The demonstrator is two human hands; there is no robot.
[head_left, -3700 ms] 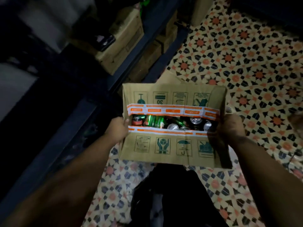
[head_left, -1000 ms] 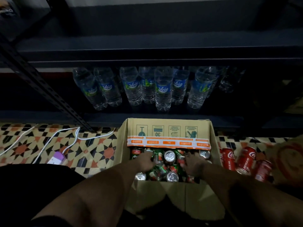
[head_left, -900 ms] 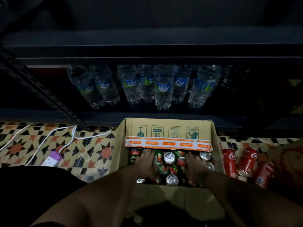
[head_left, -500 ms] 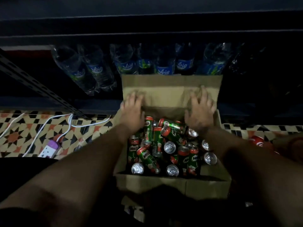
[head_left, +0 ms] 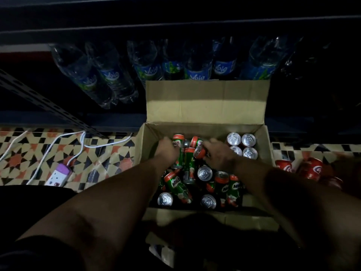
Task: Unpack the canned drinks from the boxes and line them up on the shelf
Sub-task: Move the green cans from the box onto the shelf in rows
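1. The open brown cardboard box (head_left: 205, 106) is sitting on the patterned tile floor (head_left: 101, 159), which has orange stars and black shapes on a cream ground. Its far flap is standing up against the dark metal shelf (head_left: 117, 120).
2. The green and red Milo cans (head_left: 175, 185) are lying mixed inside the box, some on their side and some upright. Four upright cans with silver tops (head_left: 242, 145) are forming a small square in the far right corner.
3. The left hand (head_left: 167, 148) is reaching into the far left part of the box and is touching a lying green can (head_left: 178, 145); whether it is closing on the can, I cannot tell.
4. The right hand (head_left: 219, 153) is closing around a tilted can with a red end (head_left: 199, 152) near the middle.
5. Clear plastic water bottles with blue labels (head_left: 115, 79) are standing on the low shelf behind the box.
6. Red soda cans (head_left: 312, 169) are lying on the floor just right of the box.
7. A white power strip with purple ends (head_left: 58, 174) and white cables (head_left: 82, 141) are lying on the floor to the left.
8. The room is being very dim.
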